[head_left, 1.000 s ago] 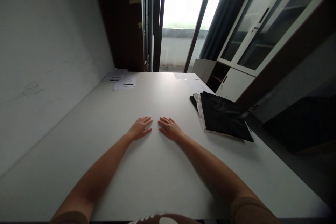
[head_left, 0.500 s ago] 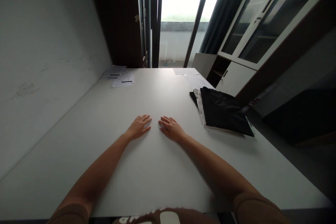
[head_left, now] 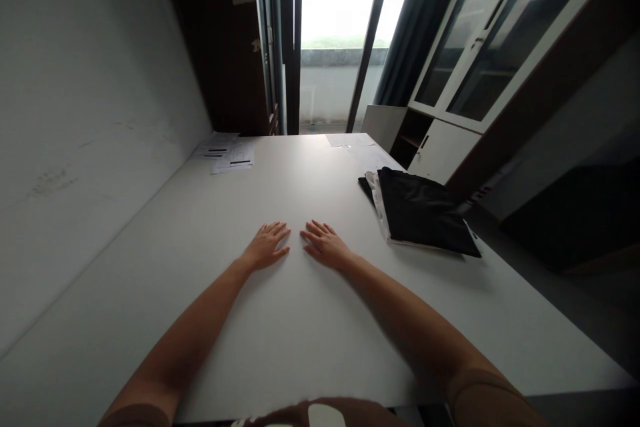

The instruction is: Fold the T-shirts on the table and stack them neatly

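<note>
White and smooth, the tabletop (head_left: 280,340) lies under our two bare hands: left hand (head_left: 267,245) and right hand (head_left: 326,245) rest palm-down, flat, fingers spread, slightly apart. Right of them we see one black, creased pile (head_left: 425,213) with pale ruffled layers; thin papers (head_left: 233,159), too overlapped to count, lie far left.

So the person's bare left hand (head_left: 265,247) and bare right hand (head_left: 326,246) were both palm-down on a big smooth white table (head_left: 270,340), fingers a bit spread, tips close but not touching. A flat, floppy black-and-white bundle (head_left: 425,213) sat off to the right, by the table edge. Some white printed paper sheets (head_left: 235,157) lay in the far left corner, and bright light came through a dark-framed glass door (head_left: 340,7).
</note>
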A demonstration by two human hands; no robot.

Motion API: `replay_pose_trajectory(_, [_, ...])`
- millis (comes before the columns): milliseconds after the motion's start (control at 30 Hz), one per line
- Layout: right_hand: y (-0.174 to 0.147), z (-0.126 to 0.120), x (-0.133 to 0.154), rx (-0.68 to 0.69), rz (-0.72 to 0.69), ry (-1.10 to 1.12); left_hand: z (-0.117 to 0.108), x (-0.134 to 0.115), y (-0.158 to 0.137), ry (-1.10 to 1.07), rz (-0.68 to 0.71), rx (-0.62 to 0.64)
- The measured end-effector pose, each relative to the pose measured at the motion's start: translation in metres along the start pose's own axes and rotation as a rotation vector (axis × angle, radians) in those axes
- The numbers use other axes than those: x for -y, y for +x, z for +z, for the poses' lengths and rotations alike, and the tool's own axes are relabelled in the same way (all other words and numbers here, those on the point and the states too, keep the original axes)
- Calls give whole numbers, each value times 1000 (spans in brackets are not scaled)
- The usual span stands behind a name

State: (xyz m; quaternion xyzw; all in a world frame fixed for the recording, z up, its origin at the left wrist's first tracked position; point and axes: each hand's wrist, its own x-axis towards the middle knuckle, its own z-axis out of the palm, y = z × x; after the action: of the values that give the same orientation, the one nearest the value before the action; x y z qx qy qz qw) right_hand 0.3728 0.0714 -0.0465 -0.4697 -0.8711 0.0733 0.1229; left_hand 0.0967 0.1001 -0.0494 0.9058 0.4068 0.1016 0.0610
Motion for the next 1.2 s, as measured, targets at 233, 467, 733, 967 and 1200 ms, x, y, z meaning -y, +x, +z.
replay_pose_trajectory(233, [0,-6,0,98,-4,-24,6,-7,3,13,56,33])
replay_pose_trajectory(467, [1,-7,-3,60,14,5,9,-1,5,-29,53,43])
replay_pose_trajectory(733, [0,-7,-2,45,15,21,10,-2,5,-77,40,40])
replay_pose_trajectory(967, [0,-6,-3,32,16,39,11,0,5,-80,38,24])
replay_pose_trajectory(1200, [1,-3,-5,15,8,39,12,0,5,-77,29,14])
